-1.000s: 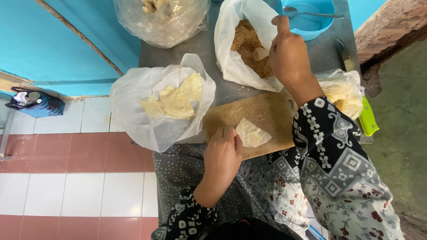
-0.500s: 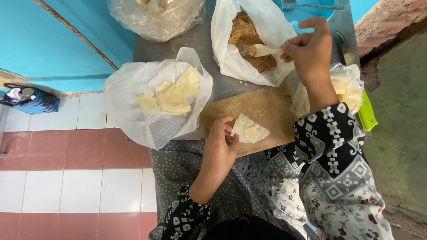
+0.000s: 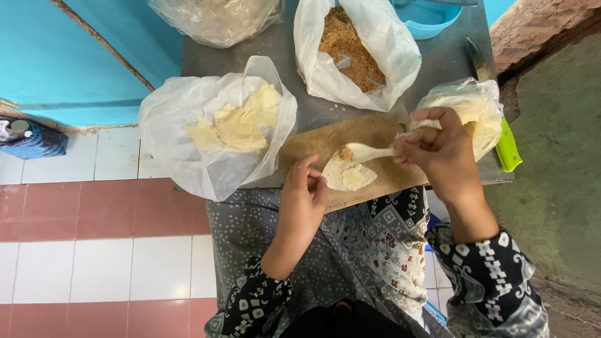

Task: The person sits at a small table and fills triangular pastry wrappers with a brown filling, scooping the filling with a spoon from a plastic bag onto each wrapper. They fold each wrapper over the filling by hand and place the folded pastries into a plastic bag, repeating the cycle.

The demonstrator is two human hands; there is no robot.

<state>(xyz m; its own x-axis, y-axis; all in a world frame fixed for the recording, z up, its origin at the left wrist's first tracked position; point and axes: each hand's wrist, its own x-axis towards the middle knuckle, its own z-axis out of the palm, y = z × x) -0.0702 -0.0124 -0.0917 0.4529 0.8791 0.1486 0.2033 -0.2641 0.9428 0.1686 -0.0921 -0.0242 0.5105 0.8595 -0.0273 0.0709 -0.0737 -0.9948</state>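
Observation:
A small pale dough wrapper (image 3: 350, 176) lies on a wooden cutting board (image 3: 325, 144). My right hand (image 3: 438, 153) holds a white spoon (image 3: 368, 151) with a bit of brown crumbly filling at its tip, right over the wrapper's upper edge. The fingertips of my left hand (image 3: 303, 197) rest on the board at the wrapper's left edge. Behind the board stands an open white plastic bag of brown crumbly filling (image 3: 350, 50). Another open plastic bag of pale folded dough pieces (image 3: 235, 125) sits to the left.
A third plastic bag with pale pieces (image 3: 476, 112) lies at the right behind my right hand, beside a knife with a green handle (image 3: 507, 150). A blue bowl (image 3: 432, 14) and another plastic bag (image 3: 216, 19) stand at the back. Tiled floor lies left.
My right hand has come back from the bag of brown filling, carrying the spoon down to the wrapper on the board. My left hand stayed at the wrapper's edge.

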